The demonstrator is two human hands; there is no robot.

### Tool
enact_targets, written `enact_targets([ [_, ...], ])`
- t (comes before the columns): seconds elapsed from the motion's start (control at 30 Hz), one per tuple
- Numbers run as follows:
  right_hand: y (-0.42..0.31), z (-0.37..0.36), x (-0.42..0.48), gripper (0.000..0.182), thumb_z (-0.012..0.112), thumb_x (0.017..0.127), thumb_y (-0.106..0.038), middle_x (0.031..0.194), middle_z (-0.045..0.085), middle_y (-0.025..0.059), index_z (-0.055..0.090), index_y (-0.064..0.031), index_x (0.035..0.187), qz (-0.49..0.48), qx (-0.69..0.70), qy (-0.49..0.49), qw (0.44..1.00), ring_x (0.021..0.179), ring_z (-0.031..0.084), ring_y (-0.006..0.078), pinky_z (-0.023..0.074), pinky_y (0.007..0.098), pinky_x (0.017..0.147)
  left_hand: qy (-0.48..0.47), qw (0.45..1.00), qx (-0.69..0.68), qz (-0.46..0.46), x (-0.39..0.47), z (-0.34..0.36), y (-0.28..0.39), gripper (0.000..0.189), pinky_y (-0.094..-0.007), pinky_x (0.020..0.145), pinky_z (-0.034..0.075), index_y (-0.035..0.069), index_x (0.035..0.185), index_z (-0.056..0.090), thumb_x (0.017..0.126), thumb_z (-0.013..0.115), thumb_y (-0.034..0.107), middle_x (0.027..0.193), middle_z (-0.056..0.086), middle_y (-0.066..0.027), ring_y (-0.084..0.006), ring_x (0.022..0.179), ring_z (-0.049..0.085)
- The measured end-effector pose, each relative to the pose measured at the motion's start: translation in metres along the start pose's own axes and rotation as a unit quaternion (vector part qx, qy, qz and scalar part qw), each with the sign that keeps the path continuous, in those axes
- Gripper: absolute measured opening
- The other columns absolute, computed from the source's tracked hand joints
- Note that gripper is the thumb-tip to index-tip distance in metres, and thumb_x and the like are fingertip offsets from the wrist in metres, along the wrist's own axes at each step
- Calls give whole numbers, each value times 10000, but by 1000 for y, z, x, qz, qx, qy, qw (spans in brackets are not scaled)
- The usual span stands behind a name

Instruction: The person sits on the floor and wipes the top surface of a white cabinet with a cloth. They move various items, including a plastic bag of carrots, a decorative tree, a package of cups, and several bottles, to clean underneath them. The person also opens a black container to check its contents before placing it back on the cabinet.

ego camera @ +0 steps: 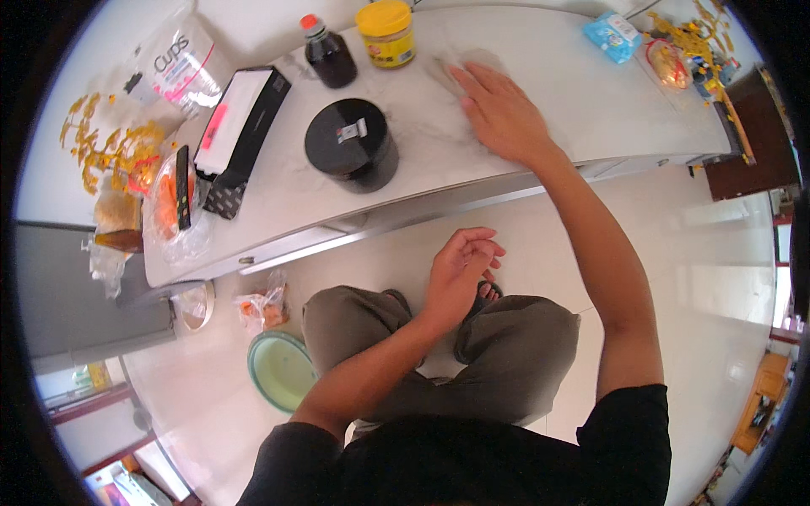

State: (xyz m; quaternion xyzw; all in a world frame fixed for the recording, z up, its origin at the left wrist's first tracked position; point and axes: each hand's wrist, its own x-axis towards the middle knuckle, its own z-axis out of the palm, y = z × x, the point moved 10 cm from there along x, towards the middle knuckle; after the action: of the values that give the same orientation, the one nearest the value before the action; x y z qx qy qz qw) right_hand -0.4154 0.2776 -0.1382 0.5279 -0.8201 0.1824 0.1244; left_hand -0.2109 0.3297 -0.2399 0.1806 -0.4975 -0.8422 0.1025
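My right hand [500,114] lies palm down on the white marble-patterned cabinet top [436,145], fingers pointing away from me. A blurred, pale, thin thing [446,76] shows at its fingertips; what it is and whether it is held, I cannot tell. My left hand [461,269] is raised over my lap in front of the cabinet, its fingers loosely bent and nothing visible in it. Left of my right hand stands a round black lidded container [351,145]. Behind that are a dark bottle with a red cap [330,57] and a jar with a yellow lid [386,35].
An open black box [243,120], a bag of cups [183,63] and a plastic-wrapped bowl with a remote control [183,186] occupy the left end. A blue packet [612,37] and golden ornaments [683,50] sit right. A green basin [281,370] and a plastic bag [264,307] are on the floor.
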Motion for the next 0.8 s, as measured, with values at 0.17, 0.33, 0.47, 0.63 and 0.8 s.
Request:
enact_targets([
  [0.17,34,-32,-55,483,443,1048,-273,1497,476,196,429,-111,1502,14,-51,35,998,1381,451,367,330,476,1175,2,1000,-8,-7,-4,-3,-1,276,-319,759,525,9,1256,556,1028,560,165,1059,678,-109,-169,896,619],
  [0.33,157,-44,-47,489,467,1025,-284,1431,534,230,465,-84,1471,113,-133,100,980,1327,500,399,369,499,1137,-1,1000,1,-17,-7,-2,3,263,-311,743,527,11,1248,563,1014,573,131,1044,675,-109,-162,891,620],
  [0.47,213,-43,-42,465,476,985,-261,1280,624,243,532,-22,1380,119,-220,118,961,1152,608,394,453,508,1038,5,999,51,-12,0,13,5,247,-290,710,520,4,1222,579,1001,599,112,979,664,-78,-143,828,614],
  [0.63,169,-28,-21,596,484,976,-411,1405,545,259,460,-73,1466,161,-127,100,974,1308,513,427,380,503,1130,57,995,77,15,-5,-9,17,152,-255,640,472,11,1063,627,1012,619,154,791,603,-20,-107,679,567],
  [0.8,222,-81,-40,828,677,865,-498,1441,483,285,400,-18,1482,306,69,122,942,1335,476,440,394,491,1120,53,993,99,-24,-4,-5,20,248,-252,592,420,28,853,639,1026,619,205,728,579,-14,-84,631,518],
])
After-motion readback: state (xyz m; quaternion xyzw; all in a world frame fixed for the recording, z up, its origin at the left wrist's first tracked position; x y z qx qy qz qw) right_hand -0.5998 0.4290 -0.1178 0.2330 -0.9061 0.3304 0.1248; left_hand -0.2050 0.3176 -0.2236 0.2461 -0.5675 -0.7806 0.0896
